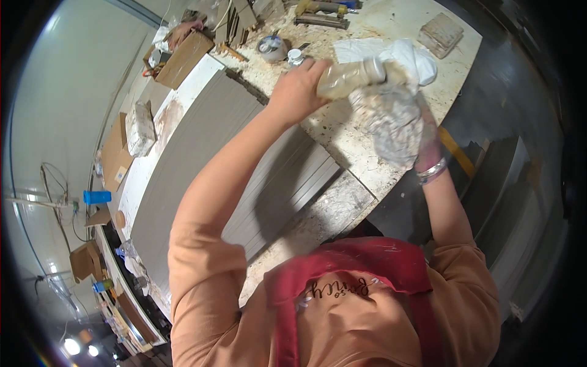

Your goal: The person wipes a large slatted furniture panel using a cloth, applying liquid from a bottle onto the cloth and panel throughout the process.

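The left hand (298, 92) grips a tilted plastic bottle (351, 77), fingers wrapped around it. The right hand (428, 144) holds a crumpled rag (388, 122) beneath; its fingers are hidden, so I cannot tell their state. Both hover over the worktop (342, 202).

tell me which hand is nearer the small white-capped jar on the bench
Left. The left hand, gripping a bottle, is just below the jar; the right hand, holding a rag, is farther right.

Beyond the raised hands, the far end of the surface (367, 153) is crowded: tape roll (272, 48), small jar (295, 56), tools (321, 21). Grey boards (208, 153) fill the left; the near speckled edge lies open.
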A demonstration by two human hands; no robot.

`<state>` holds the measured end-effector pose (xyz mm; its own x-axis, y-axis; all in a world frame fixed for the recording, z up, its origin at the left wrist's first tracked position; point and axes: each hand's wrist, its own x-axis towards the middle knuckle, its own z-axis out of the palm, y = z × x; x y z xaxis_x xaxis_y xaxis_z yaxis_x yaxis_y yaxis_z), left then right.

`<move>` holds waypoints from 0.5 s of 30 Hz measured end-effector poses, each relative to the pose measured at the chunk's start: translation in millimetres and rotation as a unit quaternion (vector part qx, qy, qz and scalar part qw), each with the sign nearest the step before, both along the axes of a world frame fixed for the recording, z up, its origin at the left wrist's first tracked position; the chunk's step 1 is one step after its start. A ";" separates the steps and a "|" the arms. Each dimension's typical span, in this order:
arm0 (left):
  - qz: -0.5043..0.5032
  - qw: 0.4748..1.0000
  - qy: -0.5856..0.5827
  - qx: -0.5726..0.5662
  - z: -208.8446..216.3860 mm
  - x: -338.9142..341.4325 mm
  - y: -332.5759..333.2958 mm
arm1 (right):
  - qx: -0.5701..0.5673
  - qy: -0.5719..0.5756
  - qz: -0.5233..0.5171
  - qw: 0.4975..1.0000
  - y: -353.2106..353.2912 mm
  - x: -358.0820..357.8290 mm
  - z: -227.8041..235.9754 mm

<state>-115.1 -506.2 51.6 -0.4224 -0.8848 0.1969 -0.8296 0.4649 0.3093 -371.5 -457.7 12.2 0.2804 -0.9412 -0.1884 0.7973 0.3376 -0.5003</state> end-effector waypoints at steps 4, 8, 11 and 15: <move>0.085 0.984 0.152 -0.035 -51.4 -11.7 -51.0 | -0.074 0.100 0.008 0.992 -6.4 -35.2 -24.8; 0.147 0.946 0.288 0.020 -85.1 -13.9 -66.7 | 0.042 0.036 0.008 0.998 29.1 -35.8 -42.2; 0.102 0.951 0.287 0.055 -84.8 9.9 -61.5 | 0.097 0.095 -0.033 0.990 47.9 -36.0 -58.4; 0.080 0.971 0.223 0.009 -55.8 72.3 15.1 | 0.045 0.107 -0.026 0.993 46.7 -16.1 -23.8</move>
